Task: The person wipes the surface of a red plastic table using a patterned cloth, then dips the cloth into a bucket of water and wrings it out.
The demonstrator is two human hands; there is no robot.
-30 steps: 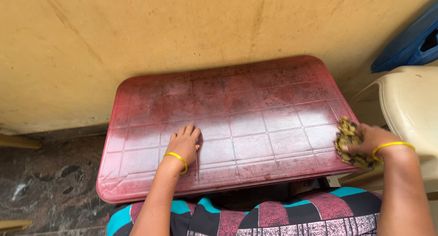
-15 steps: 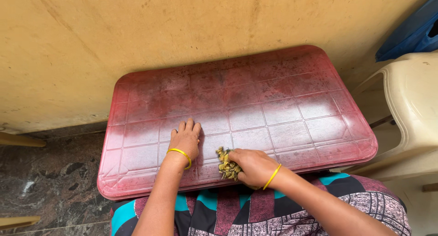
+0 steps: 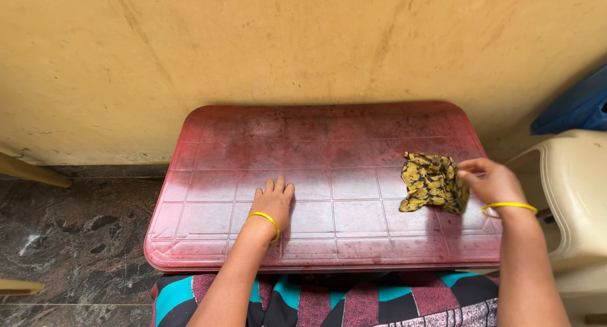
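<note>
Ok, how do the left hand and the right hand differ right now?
The left hand lies flat and empty, palm down, near the front of the red table; the right hand is curled, pinching a yellow patterned cloth. The left hand sits left of the middle, the right hand near the right edge. Both wear a yellow bangle at the wrist.

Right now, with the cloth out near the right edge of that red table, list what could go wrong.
1. The right hand pinches the yellow patterned cloth only at one edge, most of it bunched loose on the red table; it could slip free.
2. The right hand sits beside the cream plastic chair; a wide sweep might knock it.
3. Only the left hand lies flat on the top, which rests over the lap; hard pressure at the edge might tip it.
</note>
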